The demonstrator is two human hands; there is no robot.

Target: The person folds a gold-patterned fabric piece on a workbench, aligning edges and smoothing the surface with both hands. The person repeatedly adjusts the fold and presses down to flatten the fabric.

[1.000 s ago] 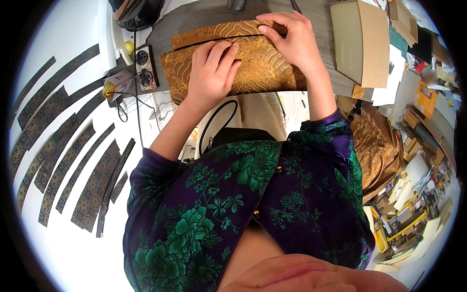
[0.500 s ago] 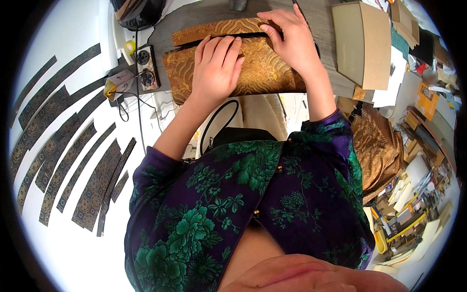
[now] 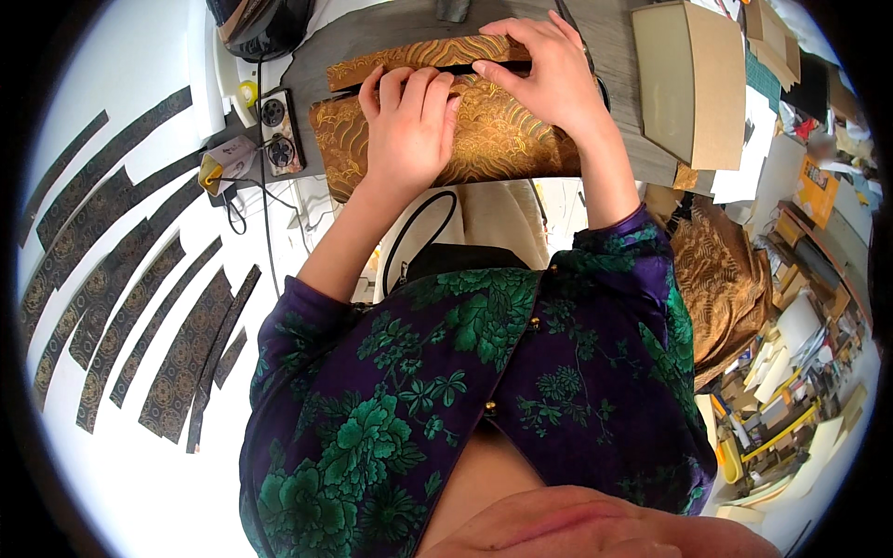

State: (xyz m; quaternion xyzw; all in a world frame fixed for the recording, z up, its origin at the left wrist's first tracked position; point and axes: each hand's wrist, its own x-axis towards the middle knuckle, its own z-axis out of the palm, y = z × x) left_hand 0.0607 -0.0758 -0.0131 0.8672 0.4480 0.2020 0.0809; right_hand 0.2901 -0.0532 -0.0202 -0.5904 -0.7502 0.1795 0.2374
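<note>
A wide brown-and-gold brocade-covered piece with a wave pattern lies on the grey table before me. Along its far side runs a narrow strip in the same brocade, parted from the wide panel by a dark gap. My left hand rests on the panel's left half, fingers bent and tips curled at the edge by the gap. My right hand spans the strip's right part: its thumb is at the gap and its fingers reach over the far edge. What lies under the fingertips is hidden.
Left of the brocade lie a phone, cables and a small patterned packet. Dark patterned fabric strips lie on a white surface farther left. A cardboard box stands right, with brown cloth and cluttered scraps below.
My right hand has shifted slightly left, its thumb sliding along the gap. My left fingers have bent more and moved slightly left. The brocade piece has barely moved.
</note>
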